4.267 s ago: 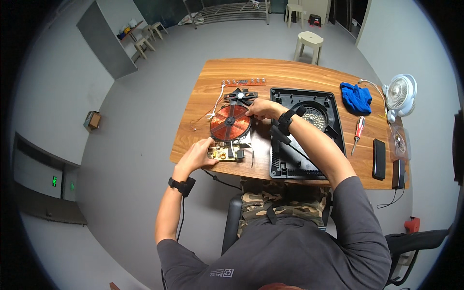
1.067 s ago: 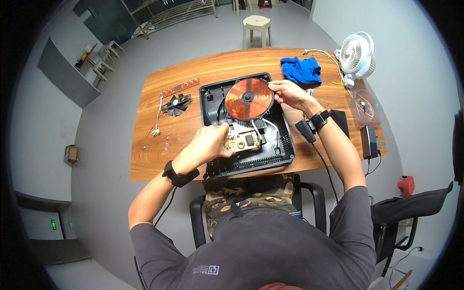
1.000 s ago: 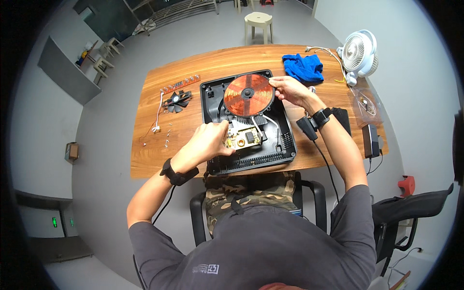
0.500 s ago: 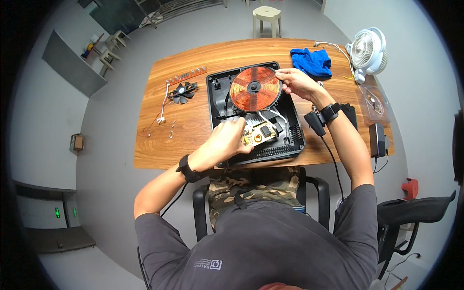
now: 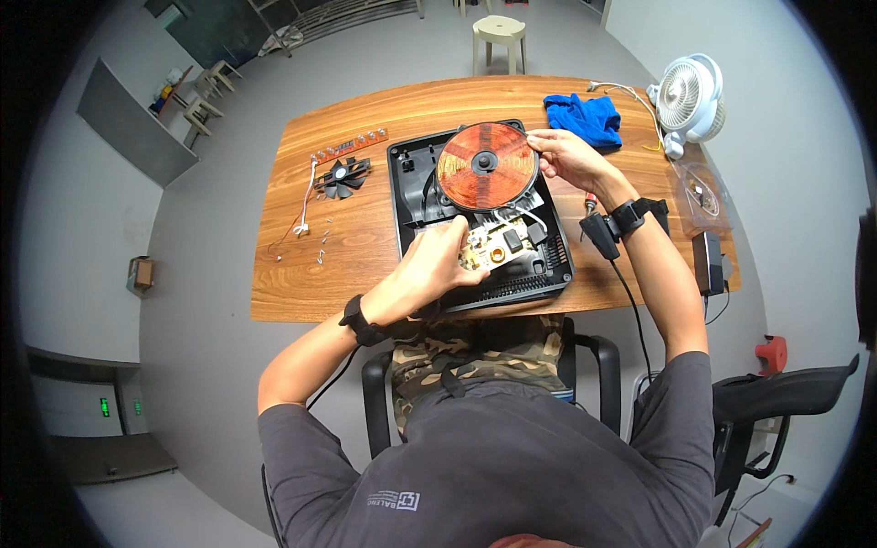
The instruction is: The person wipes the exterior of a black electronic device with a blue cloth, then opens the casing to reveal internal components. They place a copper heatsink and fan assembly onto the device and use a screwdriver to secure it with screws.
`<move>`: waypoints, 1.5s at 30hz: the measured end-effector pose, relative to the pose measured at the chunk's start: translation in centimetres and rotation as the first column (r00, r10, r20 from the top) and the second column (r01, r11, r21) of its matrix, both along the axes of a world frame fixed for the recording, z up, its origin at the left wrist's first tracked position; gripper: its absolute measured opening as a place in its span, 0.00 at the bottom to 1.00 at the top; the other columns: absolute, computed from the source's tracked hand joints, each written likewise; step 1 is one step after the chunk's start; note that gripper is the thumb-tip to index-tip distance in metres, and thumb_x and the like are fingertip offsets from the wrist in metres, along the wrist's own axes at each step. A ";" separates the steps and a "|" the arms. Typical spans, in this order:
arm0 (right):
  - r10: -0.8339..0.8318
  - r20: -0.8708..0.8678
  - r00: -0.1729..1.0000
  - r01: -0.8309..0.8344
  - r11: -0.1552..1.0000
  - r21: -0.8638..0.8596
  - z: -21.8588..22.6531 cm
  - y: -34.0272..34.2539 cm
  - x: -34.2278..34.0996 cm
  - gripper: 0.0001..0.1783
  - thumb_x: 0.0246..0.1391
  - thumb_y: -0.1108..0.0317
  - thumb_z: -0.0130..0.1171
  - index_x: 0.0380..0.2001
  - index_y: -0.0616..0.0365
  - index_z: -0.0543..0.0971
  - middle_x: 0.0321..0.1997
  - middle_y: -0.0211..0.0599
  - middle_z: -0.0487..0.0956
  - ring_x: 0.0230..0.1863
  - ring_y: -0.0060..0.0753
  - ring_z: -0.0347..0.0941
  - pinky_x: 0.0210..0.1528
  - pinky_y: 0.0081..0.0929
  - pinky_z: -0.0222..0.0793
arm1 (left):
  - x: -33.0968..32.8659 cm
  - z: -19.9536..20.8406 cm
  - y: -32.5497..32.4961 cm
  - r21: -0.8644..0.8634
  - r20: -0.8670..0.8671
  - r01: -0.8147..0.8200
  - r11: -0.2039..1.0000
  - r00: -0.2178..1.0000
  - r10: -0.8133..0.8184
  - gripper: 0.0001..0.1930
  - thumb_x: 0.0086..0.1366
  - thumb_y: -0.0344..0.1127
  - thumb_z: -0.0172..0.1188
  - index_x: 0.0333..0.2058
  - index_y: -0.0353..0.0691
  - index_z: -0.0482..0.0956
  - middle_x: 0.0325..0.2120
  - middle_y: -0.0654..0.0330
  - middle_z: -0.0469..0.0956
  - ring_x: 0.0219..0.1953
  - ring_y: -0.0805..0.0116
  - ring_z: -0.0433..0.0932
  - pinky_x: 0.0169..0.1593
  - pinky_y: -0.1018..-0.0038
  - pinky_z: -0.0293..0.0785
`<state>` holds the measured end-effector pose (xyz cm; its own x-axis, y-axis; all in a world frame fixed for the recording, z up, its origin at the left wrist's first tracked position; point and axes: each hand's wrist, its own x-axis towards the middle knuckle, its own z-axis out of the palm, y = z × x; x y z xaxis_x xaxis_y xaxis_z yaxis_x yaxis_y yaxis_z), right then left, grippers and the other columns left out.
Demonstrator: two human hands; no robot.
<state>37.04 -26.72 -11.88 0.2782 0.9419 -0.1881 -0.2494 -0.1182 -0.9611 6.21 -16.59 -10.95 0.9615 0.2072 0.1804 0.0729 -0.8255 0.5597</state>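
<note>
A black plastic housing [image 5: 408,196] of an induction cooker lies before me on the wooden table. Over its far part is a round copper induction coil [image 5: 475,187], with white leads running from it toward a circuit board [image 5: 501,245]. My right hand [image 5: 568,160] pinches the coil's right rim between thumb and fingers. My left hand [image 5: 437,260] grips the left edge of the circuit board, which sits tilted over the nearer part of the housing. The board carries a dark block and a small ring-shaped copper part. My left fingers are partly hidden behind the hand.
Left of the housing lie a black cooling fan [image 5: 343,177], a red-brown strip board [image 5: 350,145] and several small screws [image 5: 322,245]. A blue cloth [image 5: 583,121], a white desk fan [image 5: 687,99] and a clear plastic bag [image 5: 702,194] are at right. A screwdriver [image 5: 590,201] lies by my right forearm.
The circuit board has shifted right and up in my left hand, showing more of its face. The coil has moved slightly right, still held at its rim by my right hand.
</note>
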 end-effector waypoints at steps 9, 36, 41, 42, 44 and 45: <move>0.025 -0.007 1.000 -0.025 1.000 0.000 -0.5 0.3 -0.1 0.12 0.71 0.62 0.54 0.46 0.60 0.79 0.32 0.20 0.75 0.26 0.10 0.71 0.27 0.11 0.72 | -0.1 -1.2 0.6 0.083 0.028 -0.027 0.996 0.999 0.025 0.28 0.48 0.41 0.80 0.35 0.34 0.68 0.29 0.45 0.75 0.34 0.45 0.76 0.39 0.56 0.74; 0.006 -0.006 1.000 -0.007 0.988 -0.157 -4.4 0.9 -0.3 0.13 0.72 0.63 0.52 0.51 0.59 0.77 0.33 0.21 0.76 0.25 0.13 0.72 0.28 0.12 0.74 | -0.4 -3.7 3.4 0.071 -0.083 0.074 0.995 0.994 -0.068 0.24 0.50 0.46 0.78 0.32 0.35 0.75 0.38 0.51 0.77 0.45 0.49 0.78 0.48 0.59 0.75; -0.007 0.010 1.000 0.008 0.982 -0.191 -4.4 1.1 -0.3 0.15 0.72 0.62 0.52 0.53 0.60 0.77 0.34 0.21 0.76 0.26 0.12 0.72 0.28 0.12 0.73 | -0.2 -4.7 4.2 0.039 -0.046 0.124 0.991 0.991 -0.122 0.24 0.50 0.46 0.78 0.33 0.36 0.76 0.40 0.51 0.78 0.46 0.49 0.78 0.51 0.59 0.75; -0.009 0.009 1.000 0.011 0.981 -0.193 -4.4 1.1 -0.3 0.15 0.72 0.62 0.52 0.54 0.59 0.76 0.34 0.21 0.76 0.26 0.12 0.72 0.28 0.12 0.73 | -0.3 -4.6 4.3 0.026 -0.040 0.126 0.992 0.991 -0.124 0.23 0.49 0.46 0.78 0.33 0.36 0.76 0.40 0.51 0.78 0.47 0.49 0.78 0.51 0.59 0.75; -0.003 -0.006 1.000 0.002 0.985 -0.170 -4.3 1.2 -0.3 0.17 0.72 0.63 0.53 0.57 0.61 0.75 0.34 0.21 0.76 0.26 0.13 0.72 0.28 0.13 0.74 | -0.3 -4.6 4.3 0.000 -0.027 0.129 0.992 0.991 -0.129 0.23 0.49 0.45 0.79 0.32 0.36 0.76 0.40 0.51 0.78 0.47 0.49 0.78 0.52 0.59 0.75; -0.002 -0.013 1.000 0.000 0.987 -0.159 -4.3 1.2 -0.2 0.19 0.71 0.63 0.53 0.58 0.61 0.74 0.34 0.22 0.76 0.27 0.13 0.72 0.28 0.13 0.75 | -0.3 -4.7 4.3 -0.017 -0.018 0.137 0.990 0.990 -0.137 0.23 0.49 0.44 0.79 0.33 0.36 0.77 0.40 0.51 0.78 0.47 0.49 0.78 0.52 0.59 0.75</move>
